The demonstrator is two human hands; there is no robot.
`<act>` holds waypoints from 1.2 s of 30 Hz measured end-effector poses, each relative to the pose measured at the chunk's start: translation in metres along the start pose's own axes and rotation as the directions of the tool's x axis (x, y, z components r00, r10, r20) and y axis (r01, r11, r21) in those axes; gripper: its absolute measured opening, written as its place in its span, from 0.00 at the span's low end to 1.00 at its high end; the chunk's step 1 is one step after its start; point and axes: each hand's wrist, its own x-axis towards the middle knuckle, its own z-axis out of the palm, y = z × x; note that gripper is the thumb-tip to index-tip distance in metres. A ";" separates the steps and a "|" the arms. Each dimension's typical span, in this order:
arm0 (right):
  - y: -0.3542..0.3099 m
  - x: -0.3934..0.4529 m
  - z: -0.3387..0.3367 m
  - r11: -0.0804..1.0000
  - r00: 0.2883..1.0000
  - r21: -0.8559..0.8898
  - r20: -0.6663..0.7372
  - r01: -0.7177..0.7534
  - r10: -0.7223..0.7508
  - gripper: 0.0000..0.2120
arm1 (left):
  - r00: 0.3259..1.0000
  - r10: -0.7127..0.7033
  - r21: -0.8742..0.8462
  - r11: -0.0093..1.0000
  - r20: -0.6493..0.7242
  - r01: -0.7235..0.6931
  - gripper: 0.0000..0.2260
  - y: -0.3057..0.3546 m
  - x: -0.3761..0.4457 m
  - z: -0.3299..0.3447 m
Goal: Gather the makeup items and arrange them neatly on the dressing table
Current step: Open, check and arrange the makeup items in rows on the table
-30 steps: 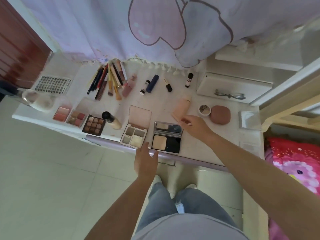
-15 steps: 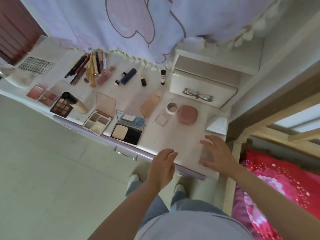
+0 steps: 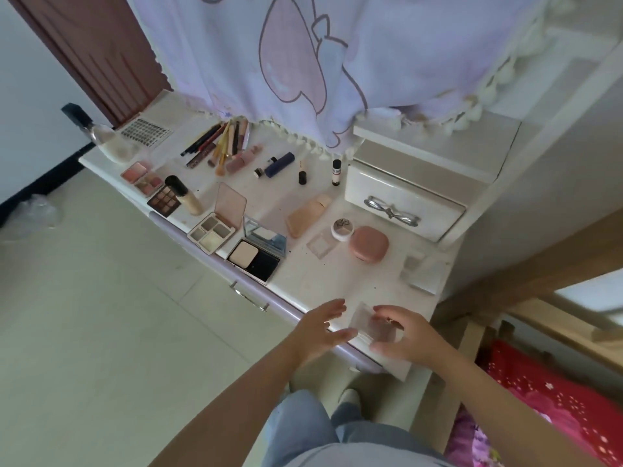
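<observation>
Item: small clear compact (image 3: 374, 323), at the desk (image 3: 337, 278) front edge. Was pinched by right hand (image 3: 409, 335); left hand (image 3: 320, 326) was released beside it. Judged light, rigid, slippery; best held by its edges.

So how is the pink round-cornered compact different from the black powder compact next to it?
The pink compact is shut; the black compact lies open, its mirrored lid propped up and a pale powder pan showing. The pink one is rounded and domed; the black one is square and flat. The pink one looks smaller. Both sit on the dressing table, untouched.
</observation>
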 end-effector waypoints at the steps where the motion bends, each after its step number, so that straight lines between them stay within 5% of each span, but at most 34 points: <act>1: -0.005 0.000 -0.002 0.999 1.000 0.045 0.019 0.009 -0.009 0.17 | 0.999 -0.019 -0.132 0.991 0.032 0.023 0.27 0.007 -0.002 -0.004; 7: -0.028 0.003 -0.014 0.970 0.999 0.243 0.003 0.031 -0.033 0.15 | 0.996 0.001 -0.479 0.877 0.085 0.040 0.16 0.028 -0.010 -0.018; 20: -0.056 0.012 -0.024 0.905 0.997 0.419 -0.010 0.076 -0.079 0.13 | 0.989 0.074 -0.503 0.854 -0.131 -0.131 0.12 0.046 -0.014 -0.030; 26: -0.066 0.007 -0.032 0.939 0.992 0.323 0.001 0.121 -0.128 0.09 | 0.989 0.065 -0.537 0.834 -0.134 -0.128 0.10 0.054 -0.016 -0.031; 33: -0.091 -0.010 -0.064 0.952 0.982 0.249 0.010 0.179 -0.187 0.08 | 0.971 0.178 -0.746 0.622 -0.160 -0.237 0.08 0.085 -0.026 -0.041; 36: -0.094 -0.015 -0.069 0.932 0.970 0.269 -0.044 0.242 -0.239 0.16 | 0.964 0.218 -0.751 0.609 -0.151 -0.255 0.09 0.093 -0.031 -0.043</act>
